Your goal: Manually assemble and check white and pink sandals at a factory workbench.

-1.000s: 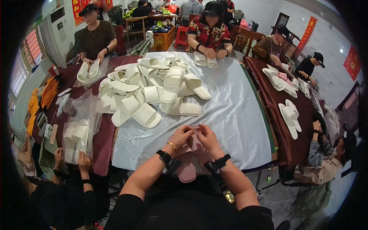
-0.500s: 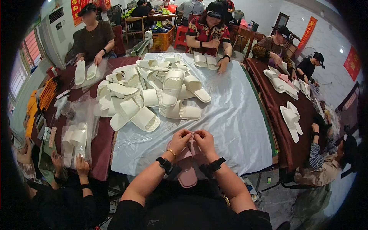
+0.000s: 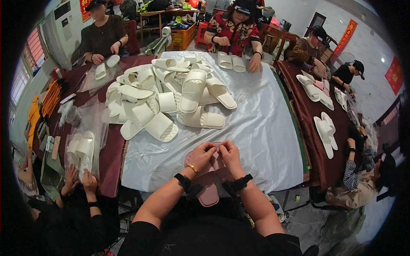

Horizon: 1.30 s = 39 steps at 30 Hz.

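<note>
Hands (image 3: 215, 154) nearer, pinching pink slipper (image 3: 208, 187)

Both forearms are coming in from the near edge, angling inward and meeting at centre. Left hand (image 3: 204, 152) is lying knuckles-up, fingers curling in toward the right in a pinch. Right hand (image 3: 229, 154) is mirroring it, fingertips pressing against the left's; the two hands are touching. Both wrists are bending slightly down. Left wrist is wearing a dark band plus a thin gold bracelet; right wrist is wearing a dark band. Upper arms are showing short black sleeves.
</note>
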### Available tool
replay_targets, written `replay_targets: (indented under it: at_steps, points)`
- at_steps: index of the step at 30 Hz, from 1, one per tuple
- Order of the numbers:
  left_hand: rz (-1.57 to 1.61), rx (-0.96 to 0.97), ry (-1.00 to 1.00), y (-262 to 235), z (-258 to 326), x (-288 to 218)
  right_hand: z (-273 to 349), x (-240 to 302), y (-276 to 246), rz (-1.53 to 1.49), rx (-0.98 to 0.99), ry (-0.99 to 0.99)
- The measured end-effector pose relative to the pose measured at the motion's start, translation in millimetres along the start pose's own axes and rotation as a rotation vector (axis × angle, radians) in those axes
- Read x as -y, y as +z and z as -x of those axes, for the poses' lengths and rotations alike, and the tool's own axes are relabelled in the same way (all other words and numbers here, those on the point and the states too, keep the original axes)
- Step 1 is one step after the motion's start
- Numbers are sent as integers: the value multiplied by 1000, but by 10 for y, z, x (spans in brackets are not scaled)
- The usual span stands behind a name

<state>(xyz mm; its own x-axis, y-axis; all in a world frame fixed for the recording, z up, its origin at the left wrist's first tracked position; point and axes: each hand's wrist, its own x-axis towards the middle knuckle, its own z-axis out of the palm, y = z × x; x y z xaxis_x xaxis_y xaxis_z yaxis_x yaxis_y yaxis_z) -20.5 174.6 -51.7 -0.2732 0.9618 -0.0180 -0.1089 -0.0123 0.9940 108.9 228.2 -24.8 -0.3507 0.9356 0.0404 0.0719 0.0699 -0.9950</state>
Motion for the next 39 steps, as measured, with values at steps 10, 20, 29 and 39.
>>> replay_targets:
  at_steps: [10, 20, 29, 39]
  points:
    - [-222, -30, 59, 57, 90, -175, 63, 57, -36, 80, 1, -3]
    - [-234, -43, 97, 69, 24, -96, 16, 24, -63, 136, 26, -14]
    - [-229, -97, 62, -43, 85, -45, 21, 42, 49, 219, 60, -11]
    - [-365, -44, 165, 49, 151, -214, 20, -44, -77, 233, 95, -40]
